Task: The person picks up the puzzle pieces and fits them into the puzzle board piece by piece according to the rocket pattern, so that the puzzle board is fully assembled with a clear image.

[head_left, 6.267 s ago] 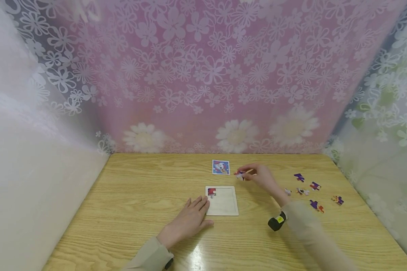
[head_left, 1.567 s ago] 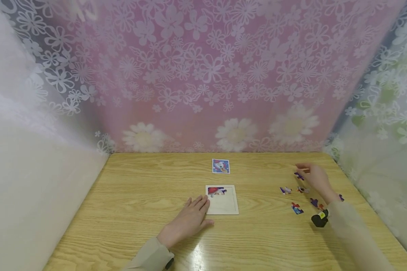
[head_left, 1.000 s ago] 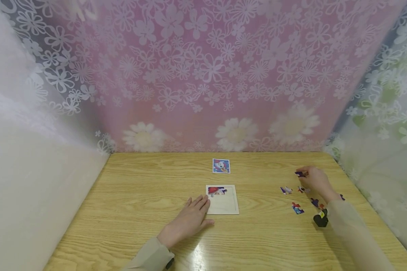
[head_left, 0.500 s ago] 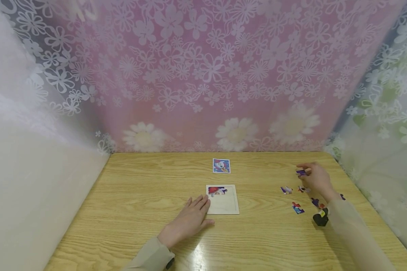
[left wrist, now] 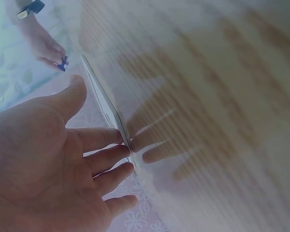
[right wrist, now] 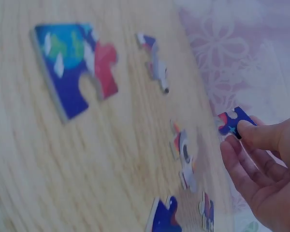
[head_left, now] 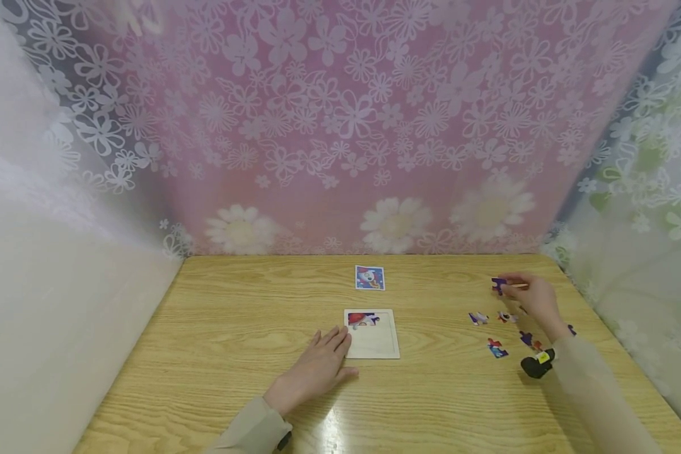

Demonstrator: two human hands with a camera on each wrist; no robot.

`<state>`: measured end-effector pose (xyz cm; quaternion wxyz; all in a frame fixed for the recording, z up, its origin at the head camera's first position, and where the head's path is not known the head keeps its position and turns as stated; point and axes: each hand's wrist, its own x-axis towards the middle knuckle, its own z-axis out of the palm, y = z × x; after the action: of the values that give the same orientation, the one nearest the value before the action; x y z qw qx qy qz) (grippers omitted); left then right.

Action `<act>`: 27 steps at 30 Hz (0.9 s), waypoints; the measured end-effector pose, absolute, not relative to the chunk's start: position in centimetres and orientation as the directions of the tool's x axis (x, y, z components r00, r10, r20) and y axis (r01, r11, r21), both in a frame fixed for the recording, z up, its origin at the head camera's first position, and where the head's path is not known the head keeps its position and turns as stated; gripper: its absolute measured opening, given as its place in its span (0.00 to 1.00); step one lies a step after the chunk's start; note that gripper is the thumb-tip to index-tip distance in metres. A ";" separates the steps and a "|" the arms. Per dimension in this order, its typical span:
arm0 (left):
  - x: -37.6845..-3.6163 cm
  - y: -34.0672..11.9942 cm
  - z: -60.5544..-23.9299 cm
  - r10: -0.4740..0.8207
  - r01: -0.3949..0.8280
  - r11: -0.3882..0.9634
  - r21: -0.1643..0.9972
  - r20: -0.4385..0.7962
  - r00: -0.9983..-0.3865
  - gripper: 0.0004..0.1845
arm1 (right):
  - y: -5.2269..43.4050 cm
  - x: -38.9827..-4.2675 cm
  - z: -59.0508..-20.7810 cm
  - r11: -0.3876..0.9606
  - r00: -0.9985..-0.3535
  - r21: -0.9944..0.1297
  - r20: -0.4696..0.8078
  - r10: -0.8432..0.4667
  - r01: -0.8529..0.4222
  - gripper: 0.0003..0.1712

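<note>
Piece (right wrist: pixel 233 124) pinched in my R grip (head_left: pixel 536 300), far right over surface (head_left: pixel 232 302), nr loose pcs (right wrist: pixel 73 67). L grip (head_left: pixel 312 371), straight-fingered, touches tray (head_left: pixel 374 343) at left edge. I'd pinch lightly by edge, tabs clear, & brace tray w/ L grip.

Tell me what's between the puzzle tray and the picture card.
Nothing but bare wooden table: the head view shows a plain strip separating the puzzle tray from the picture card.
</note>
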<state>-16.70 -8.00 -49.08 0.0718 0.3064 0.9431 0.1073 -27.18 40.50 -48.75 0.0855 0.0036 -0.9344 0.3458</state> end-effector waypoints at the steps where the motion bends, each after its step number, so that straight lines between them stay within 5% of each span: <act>1: -16.7 -8.0 -49.1 0.593 0.563 0.790 0.244 -0.069 -0.802 0.38 | 40.5 -27.2 -48.7 0.745 -0.988 -0.665 0.146 0.054 -0.058 0.24; 10: -16.7 -8.0 -49.0 0.594 0.565 0.790 0.238 -0.067 -0.802 0.38 | 39.5 -27.1 -48.5 0.590 -0.994 -0.803 0.111 0.010 -0.084 0.26; 27: -16.6 -7.9 -49.1 0.586 0.558 0.794 0.242 -0.058 -0.808 0.39 | 34.3 -27.3 -48.4 0.565 -0.993 -0.816 0.104 -0.056 -0.117 0.24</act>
<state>-16.65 -7.88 -49.07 0.0651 0.3028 0.9447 0.1074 -27.27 34.27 -48.43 0.0333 0.0489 -0.8841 0.4636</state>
